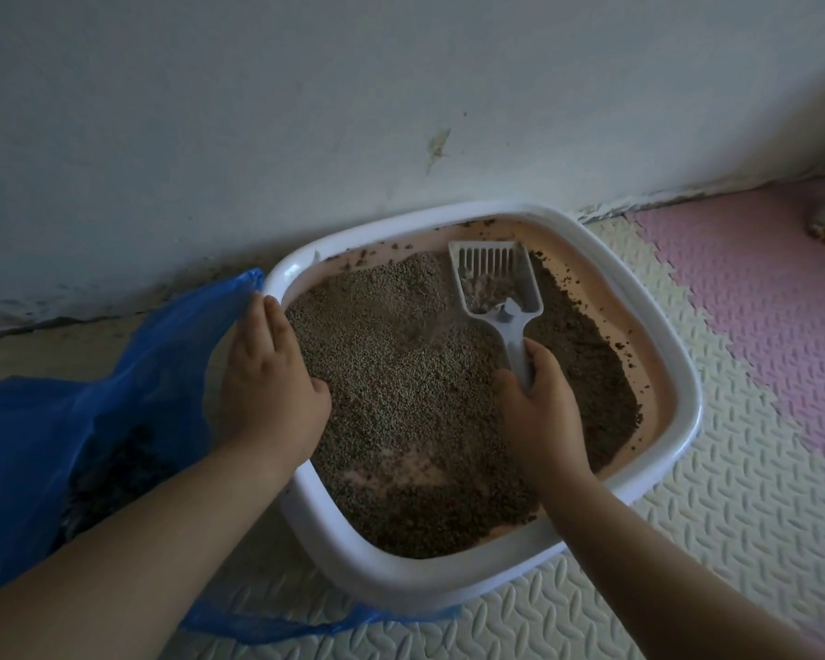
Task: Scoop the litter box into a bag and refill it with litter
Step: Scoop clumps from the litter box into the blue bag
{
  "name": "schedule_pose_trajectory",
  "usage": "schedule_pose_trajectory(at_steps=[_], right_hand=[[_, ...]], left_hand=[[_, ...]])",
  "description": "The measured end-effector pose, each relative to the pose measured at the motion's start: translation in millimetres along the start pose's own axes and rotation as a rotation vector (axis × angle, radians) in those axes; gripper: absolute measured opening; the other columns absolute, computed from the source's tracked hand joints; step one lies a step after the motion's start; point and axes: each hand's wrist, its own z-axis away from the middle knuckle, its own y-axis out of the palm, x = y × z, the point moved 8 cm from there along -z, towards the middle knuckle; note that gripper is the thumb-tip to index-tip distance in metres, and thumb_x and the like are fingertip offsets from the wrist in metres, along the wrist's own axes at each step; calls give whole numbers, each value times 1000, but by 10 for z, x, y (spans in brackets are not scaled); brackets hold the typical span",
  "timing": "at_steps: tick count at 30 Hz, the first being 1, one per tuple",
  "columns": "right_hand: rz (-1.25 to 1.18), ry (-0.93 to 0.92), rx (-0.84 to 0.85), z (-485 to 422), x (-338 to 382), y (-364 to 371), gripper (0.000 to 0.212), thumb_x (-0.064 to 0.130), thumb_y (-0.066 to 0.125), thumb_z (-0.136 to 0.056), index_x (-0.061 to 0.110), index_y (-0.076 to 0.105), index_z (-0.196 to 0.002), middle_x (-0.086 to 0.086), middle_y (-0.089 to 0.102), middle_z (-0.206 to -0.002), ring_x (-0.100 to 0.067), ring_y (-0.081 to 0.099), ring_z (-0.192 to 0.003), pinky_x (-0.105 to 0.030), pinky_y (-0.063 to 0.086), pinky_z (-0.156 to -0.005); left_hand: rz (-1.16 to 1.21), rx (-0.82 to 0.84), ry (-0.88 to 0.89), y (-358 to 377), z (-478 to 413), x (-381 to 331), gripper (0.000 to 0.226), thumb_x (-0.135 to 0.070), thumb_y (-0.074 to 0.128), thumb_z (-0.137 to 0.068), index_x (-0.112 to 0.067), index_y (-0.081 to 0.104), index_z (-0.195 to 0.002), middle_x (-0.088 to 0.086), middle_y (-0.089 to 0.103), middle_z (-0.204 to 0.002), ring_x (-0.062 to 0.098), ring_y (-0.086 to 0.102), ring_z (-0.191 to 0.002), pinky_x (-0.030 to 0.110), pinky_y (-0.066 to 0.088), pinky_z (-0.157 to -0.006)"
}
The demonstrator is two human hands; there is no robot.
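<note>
It is dim in here, a flat bluish-grey light with soft, weak shadows, only a faint sheen on the white rim of the litter box [686, 407] and a brighter patch on the floor mats [744, 469] at the right. The wide lens bows the line where the wall [305, 111] meets the floor, and the corners fall darker. The litter [401, 373] in the middle looks fairly sharp, while the forearms [139, 554] at the bottom edge go murky and soft.

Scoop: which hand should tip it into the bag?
Right hand: it grips the white slotted plastic scoop. Left hand rests on the white litter box rim beside the blue plastic bag.
</note>
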Motion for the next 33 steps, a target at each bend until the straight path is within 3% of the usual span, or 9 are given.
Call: schedule_pose_trajectory(at_steps=[4,8,12,18,21,25,30,33], right_hand=[[-41,107,75,-57,-119,82,51,21,46,-97,24,28,-145,9,57,-94,-15,55,-59,-32,42,-51],[-71,211,46,-248,-276,55,43,17,42,-97,16,37,-139,-1,58,-89,-16,51,-62,-31,39,-52],[-49,268,51,-494,-347,31,26,16,38,-98,12,56,-116,-4,55,-74,-18,45,-57,-31,33,-51],[72,308,69,-928,-192,107,21,4,38,-94,10,48,-76,-6,41,-65,-17,34,-52,-28,26,-49],[137,294,73,-1015,-151,305,15,7,36,-96,4,50,-100,-5,46,-73,-15,40,-56,-25,29,-46],[166,193,-15,-925,-360,486,38,16,34,-100,9,35,-137,-13,55,-114,-20,53,-72,-27,32,-46],[152,110,-55,-886,-405,417,44,18,34,-101,16,28,-144,-8,49,-132,-21,55,-89,-31,44,-64],[116,86,-30,-742,-307,355,47,22,35,-101,18,26,-147,-4,48,-136,-18,56,-94,-31,44,-68]], left_hand=[[4,4,5,10,-2,-11,85,-28,52,-90,-3,-2,-150,13,-8,-158,28,2,-146,35,10,-117],[-4,0,16,20,-15,-9,85,-25,53,-87,0,2,-150,16,-3,-158,30,5,-145,37,13,-117],[3,0,16,25,-16,-5,84,-25,53,-88,-1,2,-150,15,-2,-158,30,6,-145,38,14,-116],[23,4,10,37,-11,9,83,-26,53,-88,-3,2,-150,13,-3,-158,30,7,-145,40,18,-115],[36,8,8,38,-15,10,84,-25,54,-88,-3,3,-150,13,-3,-159,31,7,-144,41,19,-116],[40,5,14,44,-14,18,84,-25,53,-88,-3,2,-150,12,-4,-158,30,6,-144,40,16,-116],[51,1,9,39,-22,19,84,-24,54,-88,-3,3,-151,12,-2,-158,30,8,-144,40,17,-115],[48,4,10,44,-26,22,84,-24,55,-87,-3,4,-150,12,-1,-158,31,9,-144,40,19,-115]])
